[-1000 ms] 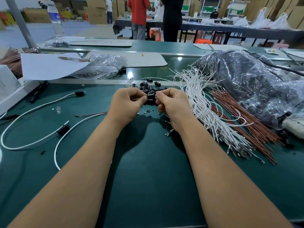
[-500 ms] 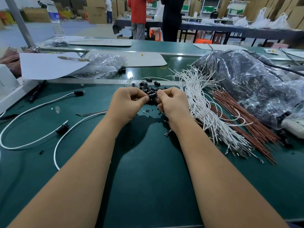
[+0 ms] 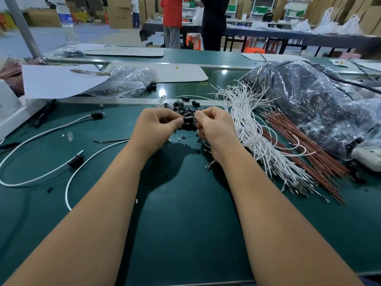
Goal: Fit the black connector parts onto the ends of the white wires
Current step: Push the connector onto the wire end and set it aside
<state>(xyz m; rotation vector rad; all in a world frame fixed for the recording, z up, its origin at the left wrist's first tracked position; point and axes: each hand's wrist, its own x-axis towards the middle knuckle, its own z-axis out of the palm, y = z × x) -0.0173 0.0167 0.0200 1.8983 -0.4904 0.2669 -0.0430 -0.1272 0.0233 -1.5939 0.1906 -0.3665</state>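
Black connector part (image 3: pixel 188 119) sits pinched between my two hands above the green table (image 3: pixel 185 223), just in front of the loose pile of black parts (image 3: pixel 181 106). My left hand (image 3: pixel 158 129) grips its left end with curled fingers; my right hand (image 3: pixel 214 129) pinches its right end. White wires (image 3: pixel 253 129) lie bundled just beside my right hand, red-brown wires (image 3: pixel 305 153) beyond them.
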